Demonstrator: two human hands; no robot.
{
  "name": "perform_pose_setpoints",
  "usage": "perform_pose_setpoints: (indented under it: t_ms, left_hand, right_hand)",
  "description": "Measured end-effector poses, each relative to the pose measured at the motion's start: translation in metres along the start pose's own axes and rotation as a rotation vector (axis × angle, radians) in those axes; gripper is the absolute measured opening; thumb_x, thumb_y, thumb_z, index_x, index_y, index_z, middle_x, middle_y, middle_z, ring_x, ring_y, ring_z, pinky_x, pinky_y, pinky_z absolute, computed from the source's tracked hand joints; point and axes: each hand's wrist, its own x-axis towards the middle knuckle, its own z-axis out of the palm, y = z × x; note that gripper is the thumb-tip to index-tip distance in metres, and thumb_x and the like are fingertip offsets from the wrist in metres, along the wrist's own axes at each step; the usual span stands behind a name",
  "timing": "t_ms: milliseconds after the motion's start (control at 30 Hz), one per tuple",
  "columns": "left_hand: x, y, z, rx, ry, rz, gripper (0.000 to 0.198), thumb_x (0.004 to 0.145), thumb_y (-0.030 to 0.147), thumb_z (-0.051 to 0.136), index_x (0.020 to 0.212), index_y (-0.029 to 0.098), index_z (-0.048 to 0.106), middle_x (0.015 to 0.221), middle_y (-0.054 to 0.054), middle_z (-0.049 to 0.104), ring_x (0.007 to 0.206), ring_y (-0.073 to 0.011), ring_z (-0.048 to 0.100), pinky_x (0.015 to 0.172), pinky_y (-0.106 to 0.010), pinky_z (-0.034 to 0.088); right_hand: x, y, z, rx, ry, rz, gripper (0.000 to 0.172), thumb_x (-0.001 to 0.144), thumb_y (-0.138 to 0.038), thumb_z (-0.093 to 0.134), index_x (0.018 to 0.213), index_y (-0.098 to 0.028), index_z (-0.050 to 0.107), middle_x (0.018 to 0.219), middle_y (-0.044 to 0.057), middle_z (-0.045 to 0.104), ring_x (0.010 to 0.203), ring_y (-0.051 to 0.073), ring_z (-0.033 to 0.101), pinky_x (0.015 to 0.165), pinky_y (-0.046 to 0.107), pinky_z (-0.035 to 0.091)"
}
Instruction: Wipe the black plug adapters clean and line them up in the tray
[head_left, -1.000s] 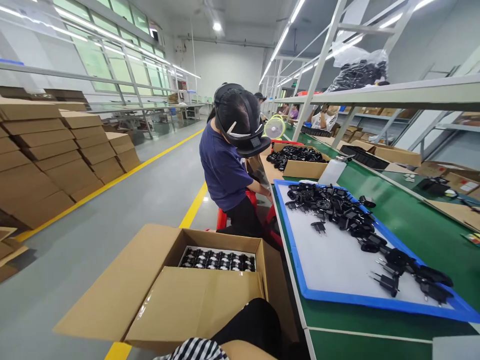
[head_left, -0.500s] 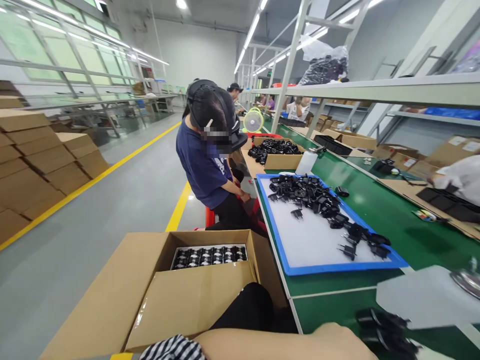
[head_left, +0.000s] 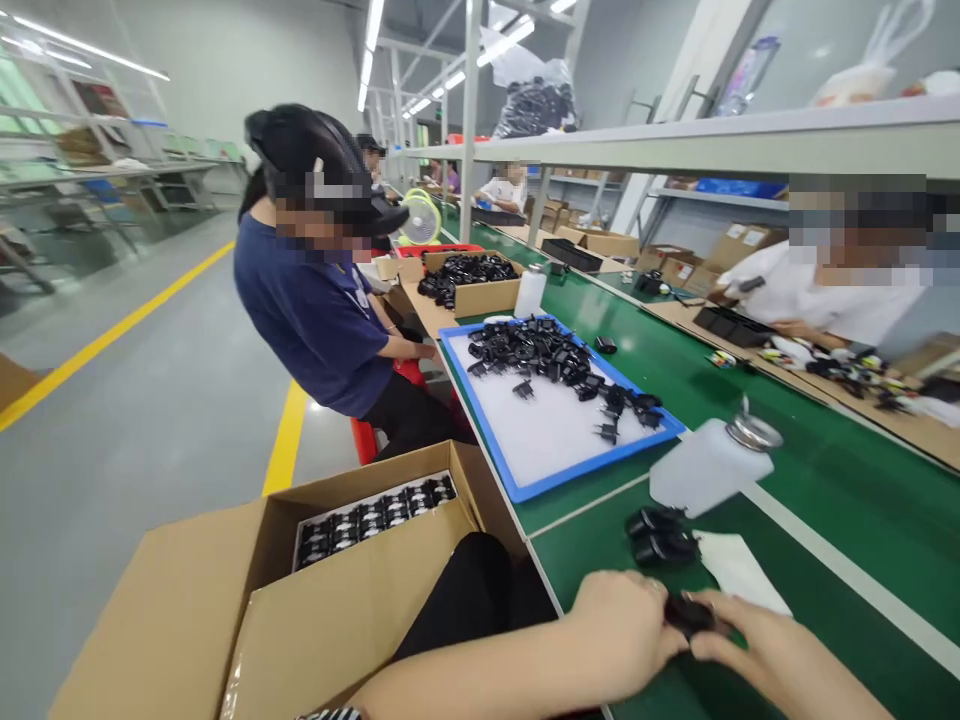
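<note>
The left hand [head_left: 622,625] and the right hand [head_left: 757,650] meet low in the view, above the near edge of the green counter [head_left: 825,520]. Between them is one small black plug piece [head_left: 688,615]. The fingers of both hands are closed narrow on it, the left from its 9 o'clock side and the right from its 3 o'clock side. Most of the piece is hidden, so I cannot tell how its metal pins point.

From the held piece, two more black plug pieces [head_left: 660,540] lie on the counter at about 11 o'clock, touching each other. A white sheet [head_left: 739,580] lies just beside them at 1 o'clock. A white plastic bottle [head_left: 709,465] with a metal top stands farther at 12 o'clock. The blue-framed tray [head_left: 525,490] is at 11 o'clock, with many loose plug pieces on its white pad. An open cardboard box [head_left: 360,590] stands on the floor at 9 o'clock, with rows of black parts inside.

I judge the piece to be light, hard and stiff, made of moulded plastic. The shell looks smooth and a little glossy, so it may slip under a loose pinch. The flat side faces of the body seem the best place to hold it. The thin pins are better left alone, because they may bend or prick.
</note>
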Motion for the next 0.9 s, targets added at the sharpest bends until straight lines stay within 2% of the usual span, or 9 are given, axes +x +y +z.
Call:
perform_pose_setpoints:
  t_ms: [100,233,300,400,500,567,700,833,900]
  left_hand:
    - [-0.008,-0.008,0.014,-0.149,0.11,0.005,0.036,0.066,0.035,0.051,0.096,0.016,0.049,0.095,-0.008,0.055,0.086,-0.0231,0.051,0.074,-0.035,0.043]
    - [-0.005,-0.016,0.021,-0.257,0.244,-0.085,0.079,0.051,0.03,0.065,0.118,0.01,0.027,0.122,-0.016,0.033,0.113,-0.0294,0.029,0.092,-0.041,0.029]
    - [0.003,-0.02,0.018,-0.285,0.225,-0.099,0.098,0.046,0.033,0.068,0.123,0.007,0.014,0.129,-0.018,0.02,0.119,-0.0305,0.015,0.097,-0.044,0.02]
    - [0.019,-0.027,0.011,-0.347,0.132,-0.045,0.114,0.041,0.037,0.069,0.125,0.005,0.0,0.132,-0.019,0.007,0.121,-0.0293,0.005,0.098,-0.045,0.015]
    - [0.034,-0.031,0.006,-0.398,0.122,0.029,0.121,0.038,0.041,0.069,0.125,0.005,-0.008,0.133,-0.02,0.001,0.121,-0.0295,0.004,0.098,-0.045,0.014]
    - [0.041,-0.032,0.005,-0.405,0.128,0.082,0.123,0.037,0.043,0.068,0.124,0.005,-0.011,0.132,-0.021,0.005,0.121,-0.0305,0.008,0.097,-0.047,0.014]
    - [0.05,-0.035,0.007,-0.34,0.098,0.143,0.121,0.038,0.04,0.066,0.125,0.006,-0.01,0.13,-0.021,0.014,0.119,-0.0323,0.015,0.095,-0.052,0.012]
    - [0.045,-0.04,0.006,-0.291,0.052,0.195,0.12,0.037,0.042,0.065,0.125,0.009,-0.01,0.131,-0.02,0.012,0.119,-0.034,0.013,0.093,-0.054,0.011]
    - [0.036,-0.044,0.005,-0.277,0.021,0.229,0.122,0.036,0.045,0.065,0.125,0.009,-0.011,0.131,-0.021,0.013,0.118,-0.0347,0.015,0.092,-0.055,0.011]
  right_hand:
    - [-0.002,-0.011,-0.006,-0.073,-0.057,0.07,0.01,0.064,-0.022,0.05,0.072,-0.022,0.056,0.065,-0.001,0.063,0.059,0.017,0.06,0.049,0.022,0.046]
    - [-0.009,-0.012,-0.009,-0.179,-0.042,0.105,0.017,0.066,-0.025,0.05,0.082,-0.022,0.055,0.075,0.002,0.063,0.067,0.021,0.059,0.054,0.028,0.045]
    - [-0.009,-0.01,-0.012,-0.156,-0.032,0.142,0.019,0.067,-0.028,0.049,0.084,-0.023,0.054,0.073,0.002,0.063,0.067,0.021,0.059,0.054,0.028,0.045]
    - [-0.006,-0.005,-0.014,-0.019,0.01,0.204,0.02,0.068,-0.031,0.046,0.085,-0.023,0.052,0.07,0.001,0.062,0.067,0.02,0.059,0.056,0.028,0.045]
    - [-0.003,0.0,-0.005,0.149,0.062,0.217,0.027,0.069,-0.034,0.042,0.092,-0.021,0.048,0.074,0.002,0.062,0.069,0.019,0.059,0.061,0.029,0.046]
    - [0.0,0.007,0.005,0.206,0.106,0.22,0.042,0.067,-0.037,0.042,0.105,-0.017,0.04,0.089,0.007,0.06,0.078,0.021,0.057,0.066,0.03,0.046]
    - [0.013,0.028,0.02,0.242,0.186,0.175,0.081,0.06,-0.037,0.048,0.126,-0.008,0.01,0.124,0.018,0.032,0.108,0.027,0.037,0.079,0.033,0.041]
    - [0.024,0.034,0.026,0.287,0.085,0.01,0.092,0.055,-0.025,0.053,0.128,-0.013,-0.001,0.128,0.015,0.025,0.111,0.028,0.031,0.085,0.033,0.036]
    - [0.023,0.028,0.034,0.287,0.124,-0.042,0.096,0.05,-0.022,0.057,0.129,-0.015,0.001,0.128,0.014,0.027,0.111,0.027,0.032,0.085,0.031,0.037]
